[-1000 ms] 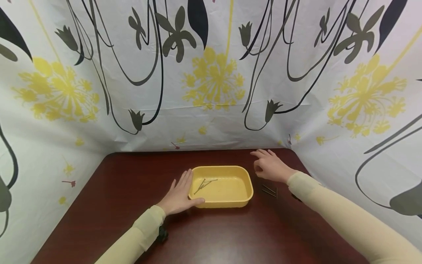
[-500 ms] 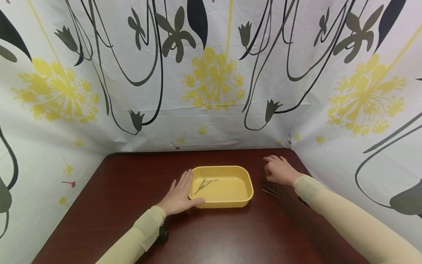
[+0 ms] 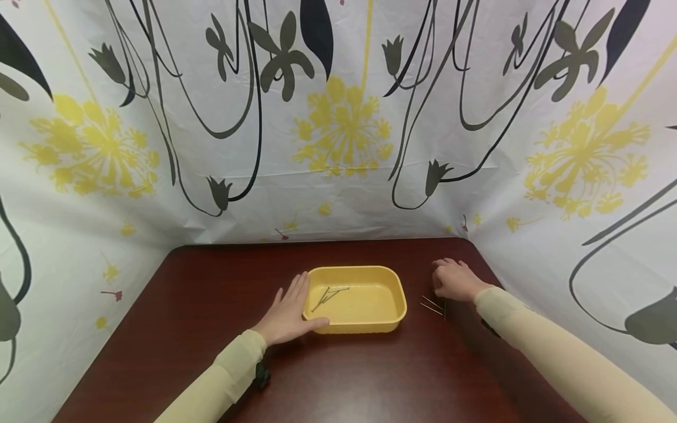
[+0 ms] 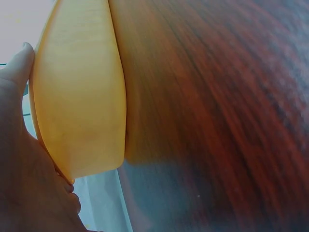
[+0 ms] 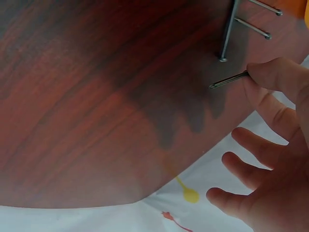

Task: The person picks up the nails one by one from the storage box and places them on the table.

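In the head view, the yellow rectangular plastic tray (image 3: 359, 328), holding thin metal nails (image 3: 321, 298), is touched at its left end by the spread left hand (image 3: 285, 314). Within the last second, the right hand (image 3: 456, 280) has been shifted away from the tray, near loose nails (image 3: 432, 309) on the glossy dark-red wooden surface (image 3: 338, 376). In the left wrist view, the left grip is seen unclenched against the tray's wall. In the right wrist view, a dark metal nail (image 5: 228, 80) is pinched by thumb and forefinger, so one appears secured.
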The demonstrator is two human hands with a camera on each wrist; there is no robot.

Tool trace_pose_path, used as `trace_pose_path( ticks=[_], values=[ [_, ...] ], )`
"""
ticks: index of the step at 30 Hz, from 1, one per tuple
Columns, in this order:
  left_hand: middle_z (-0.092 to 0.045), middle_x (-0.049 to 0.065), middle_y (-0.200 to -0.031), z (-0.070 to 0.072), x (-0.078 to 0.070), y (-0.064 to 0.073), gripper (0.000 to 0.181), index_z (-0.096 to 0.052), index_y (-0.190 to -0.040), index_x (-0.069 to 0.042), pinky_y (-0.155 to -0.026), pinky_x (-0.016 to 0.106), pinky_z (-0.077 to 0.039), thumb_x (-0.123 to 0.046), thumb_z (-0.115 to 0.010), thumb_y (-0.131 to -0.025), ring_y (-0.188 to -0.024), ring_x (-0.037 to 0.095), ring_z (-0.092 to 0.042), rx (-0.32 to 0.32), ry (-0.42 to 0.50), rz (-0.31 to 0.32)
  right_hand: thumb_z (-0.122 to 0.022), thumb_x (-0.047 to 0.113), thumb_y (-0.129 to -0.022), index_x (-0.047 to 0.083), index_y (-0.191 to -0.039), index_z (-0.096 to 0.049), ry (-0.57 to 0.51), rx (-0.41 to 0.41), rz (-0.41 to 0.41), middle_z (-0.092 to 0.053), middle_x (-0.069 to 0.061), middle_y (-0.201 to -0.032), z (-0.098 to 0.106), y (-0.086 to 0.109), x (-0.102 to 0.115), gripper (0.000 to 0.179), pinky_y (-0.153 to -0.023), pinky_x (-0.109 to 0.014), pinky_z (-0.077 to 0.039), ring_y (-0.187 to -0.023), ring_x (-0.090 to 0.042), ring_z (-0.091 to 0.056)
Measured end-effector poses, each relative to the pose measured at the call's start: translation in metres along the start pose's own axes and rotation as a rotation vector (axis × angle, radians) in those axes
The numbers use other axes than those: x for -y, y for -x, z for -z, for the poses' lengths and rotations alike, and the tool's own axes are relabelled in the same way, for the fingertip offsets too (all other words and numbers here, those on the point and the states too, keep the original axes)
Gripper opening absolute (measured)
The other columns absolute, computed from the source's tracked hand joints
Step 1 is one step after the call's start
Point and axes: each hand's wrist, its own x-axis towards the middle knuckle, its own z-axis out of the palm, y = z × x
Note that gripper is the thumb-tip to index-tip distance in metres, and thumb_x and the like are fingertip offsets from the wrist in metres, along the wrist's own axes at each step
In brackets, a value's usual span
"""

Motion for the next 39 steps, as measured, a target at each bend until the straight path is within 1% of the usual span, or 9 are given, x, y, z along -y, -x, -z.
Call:
trace_pose_path(
  ticks=[6, 13, 19, 23, 25, 29, 35, 38, 39],
  values=[
    [0.003, 0.000, -0.168, 0.000, 0.000, -0.001, 0.117, 0.000, -0.162, -0.011, -0.118, 0.061, -0.009, -0.075, -0.060, -0.085, -0.154, 0.024, -0.002, -0.002, 0.003, 0.001, -0.079, 0.016, -0.079, 0.028, -0.065, -0.062, -0.039, 0.022, -0.012, -0.060, -0.022, -0.133, -0.008, 0.003, -0.005, 0.025, -0.095, -0.077, -0.032, -0.129, -0.048, -0.047],
    [0.003, 0.000, -0.168, 0.000, -0.001, 0.000, 0.117, -0.001, -0.162, -0.011, -0.118, 0.061, -0.010, -0.075, -0.060, -0.085, -0.154, 0.023, -0.002, -0.001, 0.003, 0.000, -0.080, 0.020, -0.082, 0.029, -0.065, -0.062, -0.058, 0.038, -0.024, -0.057, -0.023, -0.136, -0.015, 0.005, -0.007, 0.026, -0.097, -0.077, -0.031, -0.130, -0.049, -0.045],
    [0.002, 0.001, -0.168, -0.001, -0.001, 0.000, 0.117, -0.001, -0.162, -0.010, -0.117, 0.062, -0.010, -0.074, -0.060, -0.085, -0.154, 0.026, -0.004, 0.000, 0.006, -0.002, -0.079, 0.019, -0.083, 0.028, -0.065, -0.063, -0.071, 0.015, -0.013, -0.059, -0.022, -0.133, -0.017, 0.005, -0.005, 0.025, -0.095, -0.078, -0.032, -0.129, -0.049, -0.047],
    [0.004, 0.001, -0.168, 0.000, -0.001, -0.001, 0.117, 0.000, -0.162, -0.011, -0.117, 0.062, -0.009, -0.075, -0.059, -0.085, -0.154, 0.025, -0.002, 0.005, -0.003, -0.004, -0.079, 0.020, -0.083, 0.029, -0.065, -0.063, -0.075, 0.004, -0.015, -0.060, -0.021, -0.132, -0.018, 0.005, -0.005, 0.025, -0.095, -0.078, -0.032, -0.128, -0.047, -0.048],
    [0.005, 0.000, -0.168, 0.001, -0.002, -0.001, 0.117, 0.002, -0.162, -0.012, -0.118, 0.061, -0.008, -0.076, -0.058, -0.085, -0.154, 0.022, 0.000, 0.013, -0.013, 0.000, -0.078, 0.020, -0.083, 0.029, -0.065, -0.063, -0.078, 0.002, -0.018, -0.060, -0.021, -0.133, -0.019, 0.005, -0.006, 0.025, -0.096, -0.078, -0.031, -0.128, -0.047, -0.048],
    [0.007, -0.001, -0.167, 0.003, -0.004, -0.001, 0.117, 0.003, -0.162, -0.012, -0.119, 0.058, -0.006, -0.076, -0.058, -0.085, -0.153, 0.017, 0.005, 0.031, -0.035, 0.007, -0.078, 0.021, -0.084, 0.029, -0.065, -0.063, -0.084, 0.002, -0.021, -0.059, -0.021, -0.134, -0.019, 0.006, -0.007, 0.025, -0.096, -0.078, -0.030, -0.128, -0.047, -0.048],
    [0.005, 0.002, -0.168, 0.004, -0.004, -0.003, 0.117, 0.001, -0.162, -0.010, -0.118, 0.060, -0.007, -0.078, -0.055, -0.085, -0.154, 0.022, 0.001, 0.037, -0.055, -0.003, -0.077, 0.023, -0.083, 0.030, -0.065, -0.062, -0.068, -0.011, -0.023, -0.058, -0.022, -0.135, -0.016, 0.007, -0.006, 0.025, -0.096, -0.077, -0.032, -0.128, -0.047, -0.048],
    [0.004, 0.003, -0.168, 0.005, -0.004, -0.003, 0.116, -0.002, -0.162, -0.011, -0.118, 0.062, -0.009, -0.078, -0.056, -0.085, -0.154, 0.024, 0.001, 0.028, -0.049, -0.015, -0.078, 0.024, -0.084, 0.029, -0.068, -0.063, -0.065, -0.028, -0.023, -0.056, -0.023, -0.137, -0.011, 0.006, -0.002, 0.022, -0.097, -0.077, -0.031, -0.130, -0.047, -0.046],
    [0.005, 0.003, -0.168, 0.006, -0.004, -0.003, 0.115, -0.002, -0.163, -0.011, -0.117, 0.062, -0.009, -0.078, -0.056, -0.085, -0.154, 0.025, 0.001, 0.025, -0.044, -0.018, -0.078, 0.025, -0.084, 0.028, -0.072, -0.065, -0.064, -0.032, -0.025, -0.055, -0.023, -0.138, -0.009, 0.005, 0.000, 0.018, -0.098, -0.077, -0.030, -0.130, -0.047, -0.046]
  ],
)
